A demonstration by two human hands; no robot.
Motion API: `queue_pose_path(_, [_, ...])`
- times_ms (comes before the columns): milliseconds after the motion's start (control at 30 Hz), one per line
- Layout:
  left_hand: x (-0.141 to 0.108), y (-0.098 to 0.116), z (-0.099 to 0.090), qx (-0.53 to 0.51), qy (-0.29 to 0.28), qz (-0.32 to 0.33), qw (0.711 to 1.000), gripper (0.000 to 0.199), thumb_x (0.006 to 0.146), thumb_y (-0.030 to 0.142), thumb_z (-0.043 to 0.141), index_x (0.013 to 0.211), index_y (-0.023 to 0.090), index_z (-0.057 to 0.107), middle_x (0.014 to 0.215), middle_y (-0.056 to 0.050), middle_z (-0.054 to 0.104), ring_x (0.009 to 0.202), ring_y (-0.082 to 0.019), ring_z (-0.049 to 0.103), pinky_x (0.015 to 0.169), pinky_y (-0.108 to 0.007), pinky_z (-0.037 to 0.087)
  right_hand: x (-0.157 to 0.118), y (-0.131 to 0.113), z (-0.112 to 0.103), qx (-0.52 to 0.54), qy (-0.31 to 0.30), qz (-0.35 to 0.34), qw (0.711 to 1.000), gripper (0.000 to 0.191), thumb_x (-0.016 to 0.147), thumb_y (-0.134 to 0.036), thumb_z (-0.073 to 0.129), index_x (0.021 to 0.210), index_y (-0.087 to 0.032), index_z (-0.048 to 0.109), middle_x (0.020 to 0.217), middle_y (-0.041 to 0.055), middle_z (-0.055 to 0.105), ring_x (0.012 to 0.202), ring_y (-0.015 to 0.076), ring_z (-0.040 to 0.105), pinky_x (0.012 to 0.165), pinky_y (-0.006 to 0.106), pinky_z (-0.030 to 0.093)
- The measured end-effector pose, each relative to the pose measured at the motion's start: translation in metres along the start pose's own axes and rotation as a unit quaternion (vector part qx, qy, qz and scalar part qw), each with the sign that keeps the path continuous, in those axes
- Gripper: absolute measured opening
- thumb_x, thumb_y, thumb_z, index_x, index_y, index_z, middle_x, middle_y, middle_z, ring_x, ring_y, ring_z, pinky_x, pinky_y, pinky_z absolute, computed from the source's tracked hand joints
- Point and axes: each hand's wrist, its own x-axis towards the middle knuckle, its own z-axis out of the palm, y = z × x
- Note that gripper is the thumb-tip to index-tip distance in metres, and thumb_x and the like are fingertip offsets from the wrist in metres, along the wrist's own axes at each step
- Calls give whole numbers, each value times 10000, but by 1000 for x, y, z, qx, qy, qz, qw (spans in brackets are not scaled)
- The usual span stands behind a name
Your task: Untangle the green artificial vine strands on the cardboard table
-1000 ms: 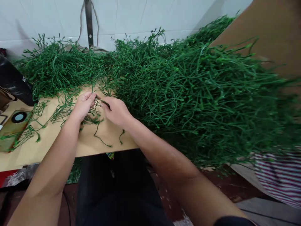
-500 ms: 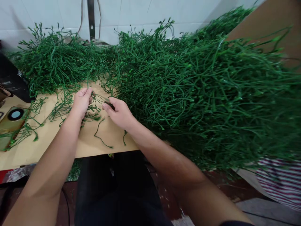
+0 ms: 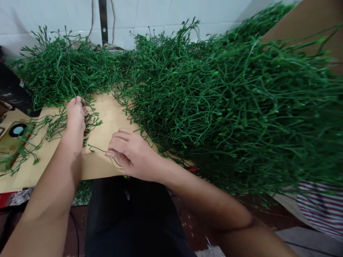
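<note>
Your left hand [image 3: 76, 112] has moved left, beside the small bunch of loose green stems [image 3: 55, 128]; its grip is bent in, but I cannot tell if it holds anything. Your right hand [image 3: 131, 153] has come down near the front edge, its grip narrow and touching one thin green stem [image 3: 98, 149] on the flat tan worktop [image 3: 99, 169]. A big green stem heap [image 3: 214, 100] sits by the white tiled wall [image 3: 160, 14].

A phone [image 3: 13, 142] lies near a black container [image 3: 16, 89] below a tiled wall [image 3: 152, 16]
</note>
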Motion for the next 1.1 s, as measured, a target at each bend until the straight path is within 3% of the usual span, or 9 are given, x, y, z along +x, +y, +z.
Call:
queue_pose_path(100, [-4,6,0,-2,-1,-41,999,300,917,151,422,617,165,409,455,83,315,338,-20,222,357,-166,164,-9,1,-32,-130,121,13,984,253,908,-211,424,667,-165,485,645,15,480,673,118,440,674,290,379])
queue_pose_path(167, [-11,8,5,13,-28,-64,997,328,925,146,396,599,164,417,408,88,263,329,-27,209,359,-161,164,-18,7,-63,-234,236,64,941,231,902,-233,454,694,-161,525,683,21,498,703,122,469,666,305,378])
queue_pose_path(233, [-17,9,12,29,-48,-72,996,344,927,137,385,587,163,425,378,91,232,323,-31,202,363,-154,170,-30,13,-92,-303,334,107,886,187,894,-307,486,882,-160,600,827,41,540,795,146,514,666,321,371])
queue_pose_path(333, [-22,9,19,47,-70,-67,994,354,926,134,390,575,160,427,368,88,231,321,-32,209,366,-149,176,-40,14,-116,-318,412,137,843,422,874,-419,497,1247,-223,513,1072,61,518,970,201,534,696,343,383])
queue_pose_path(433, [-25,8,21,54,-92,-58,993,350,923,140,405,574,159,427,375,85,243,323,-29,212,370,-147,176,-32,15,-100,-314,354,143,869,409,884,-336,492,1248,-152,528,1037,98,554,997,231,527,775,387,425])
queue_pose_path(567, [-30,6,22,43,-144,-51,987,343,917,124,403,578,150,451,360,87,237,323,-28,201,376,-142,192,0,25,-40,-253,165,160,940,255,876,-264,496,1056,-129,615,973,115,601,961,233,517,859,434,441])
queue_pose_path(700, [-33,6,22,32,-182,-44,982,301,898,179,483,599,143,479,375,85,271,334,-20,217,380,-135,200,24,33,2,-224,39,207,952,238,880,-281,500,982,-107,626,1027,136,608,988,246,504,854,398,425])
queue_pose_path(1000, [-37,7,30,48,-195,-77,977,314,893,187,502,583,146,472,346,83,294,311,-19,239,374,-145,203,30,45,5,-159,-26,203,966,188,877,-154,415,836,-143,598,843,67,607,807,171,472,785,319,346])
queue_pose_path(1100, [-28,6,29,36,-125,-101,986,319,904,180,471,590,167,416,368,94,264,297,-20,217,357,-151,178,24,37,6,-128,-58,174,975,158,838,-128,437,750,-150,567,740,43,567,739,153,435,760,312,334])
